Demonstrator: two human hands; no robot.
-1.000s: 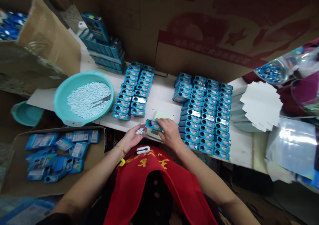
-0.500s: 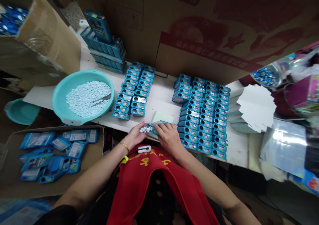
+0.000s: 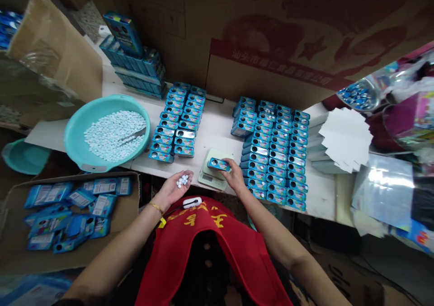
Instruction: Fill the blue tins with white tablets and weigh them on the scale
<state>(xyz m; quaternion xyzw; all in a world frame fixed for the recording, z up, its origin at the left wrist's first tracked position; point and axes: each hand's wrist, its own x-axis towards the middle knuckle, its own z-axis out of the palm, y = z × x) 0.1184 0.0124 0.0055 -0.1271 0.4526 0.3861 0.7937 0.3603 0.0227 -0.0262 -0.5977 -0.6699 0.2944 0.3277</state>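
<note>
From the head view, we see that the hands have just moved apart: a moment ago the small blue box with a round hole (image 3: 217,163) was right by the left hand (image 3: 174,187), and now it is at the pale flat scale (image 3: 213,154). We think this means it is being weighed, but we can't tell if it fully rests there. Our right hand (image 3: 233,175) pinches the box's end with bent fingers. Our left hand is palm up, wide and a bit cupped, with small white round sweets (image 3: 182,181) in it. On the white bench (image 3: 217,125), the round teal plastic bowl (image 3: 73,136) has lots of white sweets (image 3: 108,134) and a metal scoop (image 3: 132,135). The brown cardboard carton (image 3: 122,231) holds jumbled blue boxes (image 3: 78,200).
</note>
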